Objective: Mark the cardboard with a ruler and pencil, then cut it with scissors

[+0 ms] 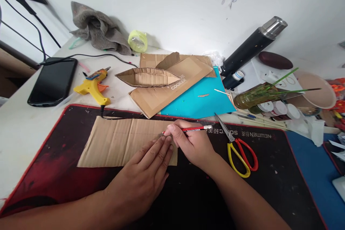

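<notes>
A rectangular sheet of corrugated cardboard (pixel 107 143) lies on the dark desk mat, crossed by creases. My left hand (pixel 145 172) rests on its right part, with fingers stretched out and pressing down. A small greyish piece shows partly at those fingertips; what it is I cannot make out. My right hand (pixel 194 143) grips a red pencil (pixel 192 128), its tip low at the cardboard beside my left fingertips. Behind, a boat-shaped cardboard form (pixel 148 78) sits on flat cardboard pieces (pixel 172 88). Scissors (pixel 237 151) with one yellow and one red handle lie partly open right of my right hand.
A yellow glue gun (pixel 93 87) with a black cord and a phone (pixel 52 82) lie at left. Blue card (pixel 199 97) is under the cardboard. Behind are a grey cloth (pixel 97 28) and a tape roll (pixel 137 41). A black flask (pixel 250 46) and jars (pixel 279 109) stand at right.
</notes>
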`<state>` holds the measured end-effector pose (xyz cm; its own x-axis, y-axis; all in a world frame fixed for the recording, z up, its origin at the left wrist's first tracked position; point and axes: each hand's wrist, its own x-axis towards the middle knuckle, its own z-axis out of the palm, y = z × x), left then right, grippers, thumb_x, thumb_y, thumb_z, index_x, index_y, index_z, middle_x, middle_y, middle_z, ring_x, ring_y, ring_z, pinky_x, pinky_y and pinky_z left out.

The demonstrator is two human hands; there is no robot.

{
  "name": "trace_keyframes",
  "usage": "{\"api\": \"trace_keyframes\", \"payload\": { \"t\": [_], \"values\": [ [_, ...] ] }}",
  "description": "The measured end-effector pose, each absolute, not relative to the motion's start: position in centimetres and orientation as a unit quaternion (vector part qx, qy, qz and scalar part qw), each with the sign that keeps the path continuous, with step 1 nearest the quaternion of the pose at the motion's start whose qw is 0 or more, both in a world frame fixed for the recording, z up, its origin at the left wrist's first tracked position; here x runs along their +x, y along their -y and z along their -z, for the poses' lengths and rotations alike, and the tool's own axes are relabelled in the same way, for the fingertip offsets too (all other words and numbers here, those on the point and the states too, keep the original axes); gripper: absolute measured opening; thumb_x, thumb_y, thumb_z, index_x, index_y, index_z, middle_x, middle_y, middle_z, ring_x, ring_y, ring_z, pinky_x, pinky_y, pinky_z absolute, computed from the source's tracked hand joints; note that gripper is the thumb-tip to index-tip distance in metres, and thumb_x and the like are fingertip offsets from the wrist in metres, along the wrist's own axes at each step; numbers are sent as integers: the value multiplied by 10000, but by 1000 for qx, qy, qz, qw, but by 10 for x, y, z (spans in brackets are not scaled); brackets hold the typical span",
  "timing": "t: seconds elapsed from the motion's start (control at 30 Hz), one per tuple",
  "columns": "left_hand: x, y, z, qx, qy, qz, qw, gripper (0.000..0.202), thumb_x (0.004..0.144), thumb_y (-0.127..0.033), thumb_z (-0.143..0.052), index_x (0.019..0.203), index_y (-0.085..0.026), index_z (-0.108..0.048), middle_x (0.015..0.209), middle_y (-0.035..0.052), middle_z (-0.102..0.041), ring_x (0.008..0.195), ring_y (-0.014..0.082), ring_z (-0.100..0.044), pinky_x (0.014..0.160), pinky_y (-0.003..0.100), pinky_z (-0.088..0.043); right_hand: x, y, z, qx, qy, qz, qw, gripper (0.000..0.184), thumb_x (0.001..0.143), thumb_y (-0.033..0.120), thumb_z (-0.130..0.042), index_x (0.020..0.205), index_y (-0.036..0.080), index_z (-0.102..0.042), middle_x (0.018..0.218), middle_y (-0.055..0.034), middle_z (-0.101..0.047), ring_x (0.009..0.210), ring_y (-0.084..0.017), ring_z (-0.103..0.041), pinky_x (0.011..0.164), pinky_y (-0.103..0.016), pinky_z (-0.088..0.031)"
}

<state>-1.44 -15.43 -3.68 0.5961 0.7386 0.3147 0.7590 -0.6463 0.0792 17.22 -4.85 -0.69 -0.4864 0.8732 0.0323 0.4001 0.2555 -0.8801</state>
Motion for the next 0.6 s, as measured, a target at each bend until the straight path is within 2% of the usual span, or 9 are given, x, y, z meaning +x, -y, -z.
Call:
{"api": "trace_keyframes", "payload": {
  "t": [0.2, 0.37, 0.5, 0.6],
  "values": [
    [-14, 155, 36, -895, 416, 157, 30, 548, 1098, -337, -536, 1535, -12, -599, 1644, 230, -579, 1545, 356, -508, 1320, 479, -294, 192, 43, 4, -462, 742, -400, 277, 427, 1152, 450, -497, 882, 241, -752, 554, 38, -582, 572, -173, -623, 639, -311, -506],
    [-14, 155, 36, -896, 416, 154, 27, 545, 1099, -333, -529, 1531, -9, -601, 1650, 239, -569, 1543, 360, -509, 1315, 482, -297, 218, 35, 6, -515, 710, -354, 324, 468, 1145, 505, -523, 848, 235, -763, 539, 40, -548, 519, -163, -557, 595, -309, -469],
    [-17, 155, 37, -899, 412, 147, 19, 539, 1089, -306, -536, 1543, -20, -588, 1664, 234, -554, 1554, 362, -492, 1325, 491, -273, 224, 33, 6, -514, 715, -332, 339, 404, 1147, 429, -543, 871, 241, -770, 665, 7, -689, 664, -186, -678, 685, -319, -527],
    [-21, 154, 37, -904, 406, 138, 9, 551, 1060, -263, -518, 1559, -39, -579, 1679, 222, -541, 1560, 359, -483, 1304, 494, -302, 221, 36, 6, -465, 768, -296, 327, 260, 1136, 330, -586, 994, 256, -791, 937, -32, -823, 890, -224, -766, 832, -357, -572]
  ]
}}
